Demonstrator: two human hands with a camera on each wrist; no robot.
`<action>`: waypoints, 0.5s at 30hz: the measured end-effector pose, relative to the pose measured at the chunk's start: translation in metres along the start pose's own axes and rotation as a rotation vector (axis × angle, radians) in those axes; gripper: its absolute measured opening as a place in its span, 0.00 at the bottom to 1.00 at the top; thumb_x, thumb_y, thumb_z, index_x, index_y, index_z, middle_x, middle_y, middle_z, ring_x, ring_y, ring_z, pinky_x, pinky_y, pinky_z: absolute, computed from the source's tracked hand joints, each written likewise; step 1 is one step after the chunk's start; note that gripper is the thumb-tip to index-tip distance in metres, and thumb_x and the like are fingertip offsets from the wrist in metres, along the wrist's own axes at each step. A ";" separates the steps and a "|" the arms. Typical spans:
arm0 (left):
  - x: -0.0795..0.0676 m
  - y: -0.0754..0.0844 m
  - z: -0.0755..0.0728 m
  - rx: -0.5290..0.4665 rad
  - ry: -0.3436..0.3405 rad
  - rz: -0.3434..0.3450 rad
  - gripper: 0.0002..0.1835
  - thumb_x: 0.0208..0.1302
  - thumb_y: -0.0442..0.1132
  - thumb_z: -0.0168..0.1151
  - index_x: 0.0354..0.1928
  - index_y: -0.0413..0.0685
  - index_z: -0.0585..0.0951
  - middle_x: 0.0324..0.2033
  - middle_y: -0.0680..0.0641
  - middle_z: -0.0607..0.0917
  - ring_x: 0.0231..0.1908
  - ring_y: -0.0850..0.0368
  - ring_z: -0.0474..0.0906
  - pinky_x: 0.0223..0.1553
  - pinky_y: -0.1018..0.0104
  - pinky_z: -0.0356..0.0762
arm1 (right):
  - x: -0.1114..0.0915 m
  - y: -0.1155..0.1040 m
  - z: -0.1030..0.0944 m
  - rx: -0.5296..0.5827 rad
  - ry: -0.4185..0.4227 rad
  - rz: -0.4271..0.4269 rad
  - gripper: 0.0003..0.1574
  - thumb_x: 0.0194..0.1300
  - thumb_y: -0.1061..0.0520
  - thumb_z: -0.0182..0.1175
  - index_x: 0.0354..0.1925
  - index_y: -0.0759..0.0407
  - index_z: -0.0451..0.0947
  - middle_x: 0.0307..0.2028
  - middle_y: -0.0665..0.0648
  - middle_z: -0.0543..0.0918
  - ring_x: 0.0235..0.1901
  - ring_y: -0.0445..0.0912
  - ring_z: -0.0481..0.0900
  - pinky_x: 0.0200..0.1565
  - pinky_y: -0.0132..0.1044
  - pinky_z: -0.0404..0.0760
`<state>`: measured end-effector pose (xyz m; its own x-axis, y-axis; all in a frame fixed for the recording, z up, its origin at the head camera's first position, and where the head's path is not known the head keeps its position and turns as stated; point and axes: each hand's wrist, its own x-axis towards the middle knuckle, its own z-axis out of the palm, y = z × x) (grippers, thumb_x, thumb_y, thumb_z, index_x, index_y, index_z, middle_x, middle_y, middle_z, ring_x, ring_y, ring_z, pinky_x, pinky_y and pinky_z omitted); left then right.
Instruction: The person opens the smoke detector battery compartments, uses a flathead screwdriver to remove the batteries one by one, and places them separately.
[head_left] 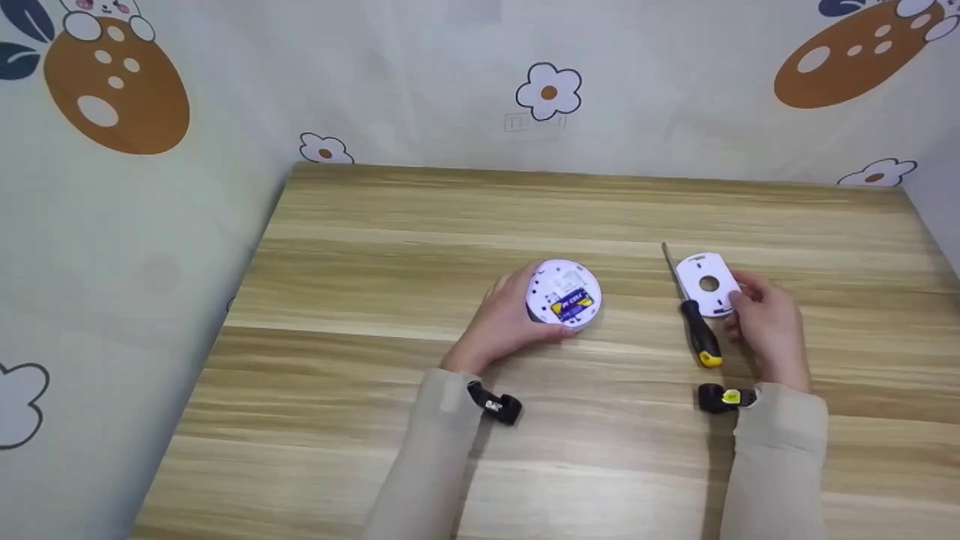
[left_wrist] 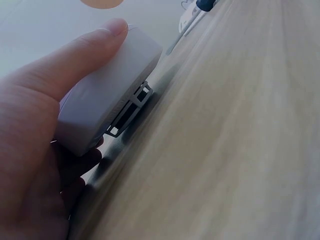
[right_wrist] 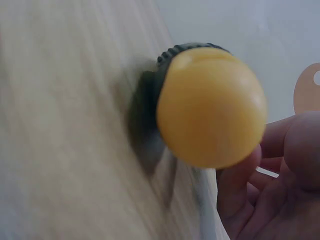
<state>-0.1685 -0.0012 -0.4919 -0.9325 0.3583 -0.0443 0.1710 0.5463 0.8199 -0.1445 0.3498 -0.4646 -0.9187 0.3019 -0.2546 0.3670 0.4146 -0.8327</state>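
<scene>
My left hand (head_left: 504, 315) grips a round white smoke detector (head_left: 546, 289), its back turned up and a blue-and-yellow battery (head_left: 572, 305) showing in it. In the left wrist view the thumb lies across the back of the detector (left_wrist: 112, 82), and a slotted grille protrudes from its underside, close over the table. On the right, a white mounting plate (head_left: 695, 274) with a round centre hole is pinched at its right edge by my right hand (head_left: 772, 322). Just left of the plate is a screwdriver (head_left: 699, 334) with a black-and-yellow handle; its yellow end fills the middle of the right wrist view.
Both hands work over a wood-grain table (head_left: 360, 247). Pale walls (head_left: 420, 90) printed with flowers and orange shapes rise behind it and along its left side. Each wrist carries a small black camera on a band.
</scene>
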 end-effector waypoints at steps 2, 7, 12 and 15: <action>0.000 0.000 0.000 -0.003 0.001 -0.002 0.62 0.51 0.54 0.90 0.85 0.50 0.65 0.76 0.42 0.76 0.74 0.44 0.69 0.79 0.47 0.61 | 0.001 0.000 -0.001 -0.057 -0.022 -0.012 0.32 0.86 0.63 0.50 0.80 0.74 0.64 0.59 0.71 0.80 0.26 0.36 0.79 0.28 0.30 0.82; 0.001 -0.001 0.000 -0.002 -0.001 -0.011 0.63 0.51 0.55 0.90 0.86 0.49 0.65 0.78 0.42 0.74 0.76 0.43 0.67 0.80 0.45 0.57 | 0.002 0.002 -0.002 -0.128 -0.054 -0.010 0.34 0.84 0.61 0.57 0.80 0.73 0.65 0.61 0.71 0.79 0.30 0.36 0.79 0.30 0.30 0.80; 0.001 -0.001 0.000 0.001 -0.003 -0.014 0.63 0.51 0.55 0.90 0.86 0.49 0.64 0.77 0.42 0.74 0.75 0.43 0.68 0.80 0.46 0.59 | 0.002 0.001 -0.003 -0.169 -0.046 -0.005 0.35 0.83 0.60 0.58 0.80 0.73 0.65 0.59 0.68 0.79 0.32 0.36 0.77 0.32 0.29 0.78; 0.000 0.000 0.000 0.001 -0.002 -0.020 0.63 0.51 0.55 0.90 0.86 0.50 0.64 0.76 0.42 0.75 0.74 0.44 0.68 0.78 0.46 0.61 | 0.002 0.001 -0.002 -0.179 -0.047 0.001 0.35 0.83 0.60 0.58 0.80 0.72 0.65 0.60 0.68 0.78 0.36 0.38 0.77 0.34 0.28 0.77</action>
<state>-0.1687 -0.0012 -0.4924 -0.9351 0.3490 -0.0620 0.1525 0.5541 0.8184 -0.1454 0.3528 -0.4653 -0.9226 0.2639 -0.2814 0.3842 0.5616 -0.7328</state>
